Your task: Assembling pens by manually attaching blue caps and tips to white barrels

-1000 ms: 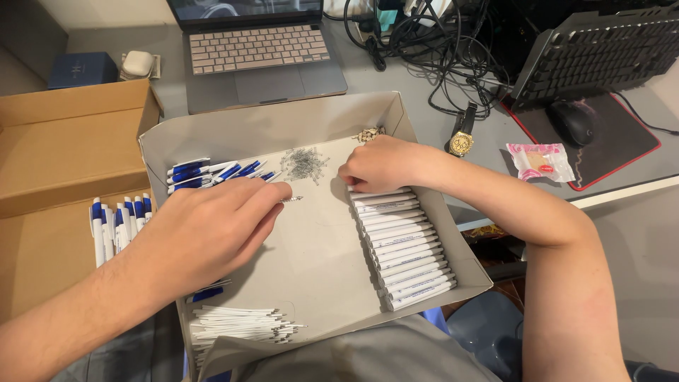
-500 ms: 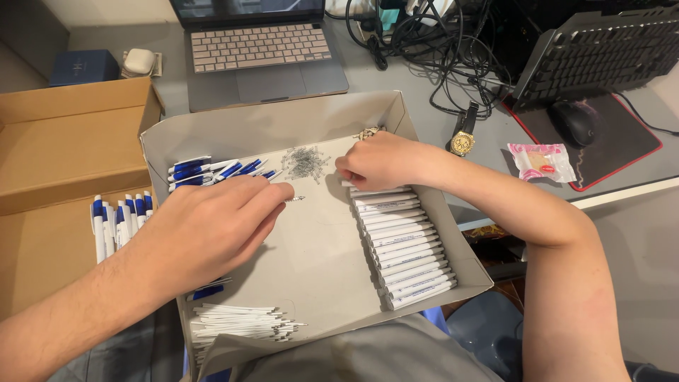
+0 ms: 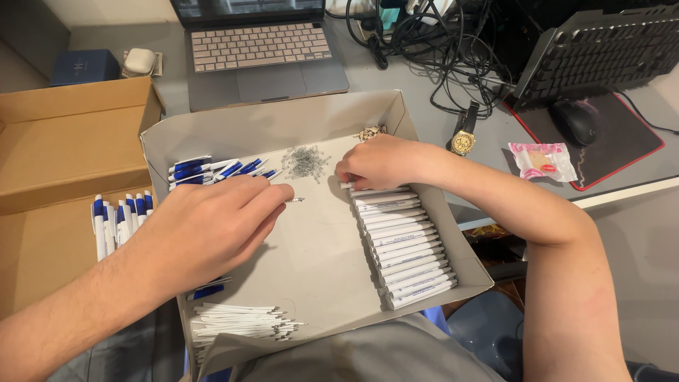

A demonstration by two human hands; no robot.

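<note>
While the left hand pinches a small metal spring, the right hand clamps a white plastic pen barrel at two o'clock in the shallow grey cardboard tray

We see a gray tray of dull, smooth cardboard, and in it a row of white pen barrels of smooth plastic with a soft shine. The little springs look like thin, shiny metal wire. The brown box beside it is plain, dull cardboard.

A pink-and-clear snack packet lies beside the mouse pad; a dark laptop screen stands top centre.
</note>
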